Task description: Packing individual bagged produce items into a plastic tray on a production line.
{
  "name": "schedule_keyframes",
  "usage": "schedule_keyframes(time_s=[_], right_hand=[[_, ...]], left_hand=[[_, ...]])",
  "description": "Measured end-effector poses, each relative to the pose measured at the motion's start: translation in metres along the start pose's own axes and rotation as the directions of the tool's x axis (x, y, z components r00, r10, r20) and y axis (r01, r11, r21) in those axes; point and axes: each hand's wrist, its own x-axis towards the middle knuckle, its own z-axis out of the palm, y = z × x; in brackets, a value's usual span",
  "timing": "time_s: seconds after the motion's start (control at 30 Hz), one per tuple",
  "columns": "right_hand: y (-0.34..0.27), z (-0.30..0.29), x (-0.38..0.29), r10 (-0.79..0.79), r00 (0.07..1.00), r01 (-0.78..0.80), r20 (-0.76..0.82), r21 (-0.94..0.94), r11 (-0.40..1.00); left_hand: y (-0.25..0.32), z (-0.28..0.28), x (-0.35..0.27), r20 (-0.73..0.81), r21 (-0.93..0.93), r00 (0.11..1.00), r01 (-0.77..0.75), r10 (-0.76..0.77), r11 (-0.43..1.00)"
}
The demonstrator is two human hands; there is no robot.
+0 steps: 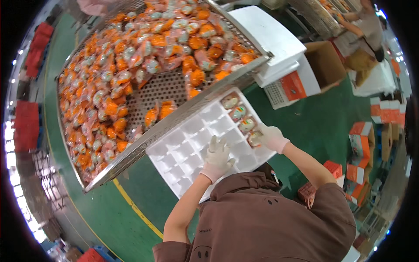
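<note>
Before me a white foam tray (183,152) with square cells rests against the low side of a perforated metal table. Along its far right column sit several clear-wrapped pale eggs (238,112); the cells to the left hold nothing. My right hand (274,138), in a white glove, has its fingers on the nearest wrapped egg (254,139) of that column. Over the tray's middle cells lies my gloved left hand (216,159), fingers apart and without anything in it. Its palm side is hidden.
The perforated metal table (157,86) carries a large heap of wrapped eggs (114,75), orange and pale. White foam boxes (270,39) and an open cardboard box (322,67) stand at the right. Another person (366,36) works at the upper right. Printed cartons (360,144) lie farther right.
</note>
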Motion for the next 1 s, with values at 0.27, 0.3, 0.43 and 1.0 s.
schedule_keyframes(time_s=[0.27, 0.3, 0.43, 1.0], right_hand=[[0.005, 0.004, -0.010, -0.290, 0.957, 0.290, -0.004, 0.057, 0.955], [-0.013, -0.012, -0.013, -0.350, 0.934, 0.355, 0.064, -0.093, 0.930], [-0.049, -0.065, -0.013, -0.387, 0.922, 0.328, -0.024, -0.482, 0.813], [-0.021, -0.032, 0.002, -0.019, 0.995, 0.011, 0.093, 0.088, 0.996]], left_hand=[[-0.117, -0.181, 0.049, -0.750, -0.085, 0.630, 0.207, -0.199, 0.975], [-0.151, -0.185, 0.049, -0.666, -0.042, 0.701, 0.305, -0.254, 0.952], [-0.226, -0.183, 0.050, 0.052, 0.130, 0.831, 0.545, -0.554, 0.828], [-0.091, -0.242, 0.036, -0.132, -0.951, 0.909, -0.229, -0.395, -0.208]])
